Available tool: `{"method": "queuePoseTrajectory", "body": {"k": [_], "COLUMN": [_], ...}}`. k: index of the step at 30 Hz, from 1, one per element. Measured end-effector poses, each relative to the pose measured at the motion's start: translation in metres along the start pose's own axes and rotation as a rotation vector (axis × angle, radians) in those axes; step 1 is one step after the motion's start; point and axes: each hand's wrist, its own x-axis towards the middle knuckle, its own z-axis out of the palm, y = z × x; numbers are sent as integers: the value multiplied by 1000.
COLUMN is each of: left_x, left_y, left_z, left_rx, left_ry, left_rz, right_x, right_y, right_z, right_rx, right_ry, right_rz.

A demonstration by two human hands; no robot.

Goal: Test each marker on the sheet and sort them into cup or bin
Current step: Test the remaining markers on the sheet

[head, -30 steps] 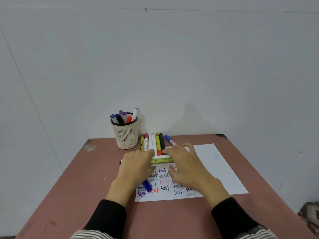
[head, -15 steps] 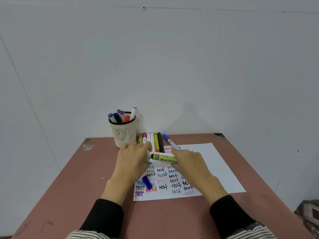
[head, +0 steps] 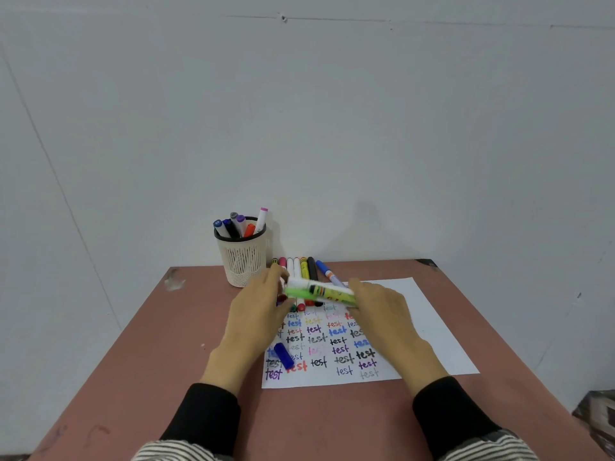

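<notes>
Shift: both hands have lifted the green marker (head: 321,292) a little farther from the table than half a second ago, toward the row of markers (head: 301,271).
Right fingers: curled round the green marker's barrel end, the right hand (head: 382,319) holding it crosswise above the sheet (head: 426,324).
Left fingers: the left hand (head: 258,314) meets the marker's other, pale-green end; blur hides whether it pinches the cap or only steadies it.
Green marker: level, in the air between the two hands, above the top of the written "test" rows.
Step in hand: most likely uncapping it for a trial stroke.
Doing it well: pull the cap straight along the barrel, keep the tip away from the other markers, and write on a bare patch of paper.
Blue cap (head: 284,356): lying loose on the sheet's left part, just beside the left wrist.
Cup (head: 242,261): upright at the table's far edge, left of the row, several markers standing in it.
Bin: not in view.
Table (head: 133,361): reddish-brown, against a pale wall.
</notes>
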Motion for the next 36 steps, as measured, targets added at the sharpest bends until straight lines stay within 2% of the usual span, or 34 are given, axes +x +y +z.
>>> {"method": "queuePoseTrajectory", "body": {"k": [4, 8, 12, 18, 22, 25, 28, 31, 33, 36], "left_x": [0, -2, -4, -3, -1, -1, -1, -1, -1, -1], "left_y": [-12, -13, -11, -9, -7, -6, -6, -6, -5, -4], "left_z": [7, 17, 25, 30, 32, 34, 34, 33, 34, 33], "left_rx": [22, 56, 60, 52, 14, -9, -39, -63, -70, -75], "left_ry": [122, 64, -39, -77, -55, -32, -15, -1, 7, 12], "left_rz": [-112, -176, -180, -173, -175, -174, -184, -210, -219, -228], "right_x": [6, 14, 27, 34, 31, 27, 23, 20, 20, 21], "right_y": [22, 36, 31, 22, 25, 28, 33, 32, 29, 25], "right_z": [5, 18, 28, 33, 25, 19, 19, 25, 26, 21], "right_rx": [50, 81, 107, 202, 351, 326, 233, 335, 403, 570], "right_ry": [-37, -143, -130, -45, 106, 212, 112, -34, -64, -20], "right_rz": [335, 529, 515, 412, 395, 435, 535, 528, 483, 459]}}
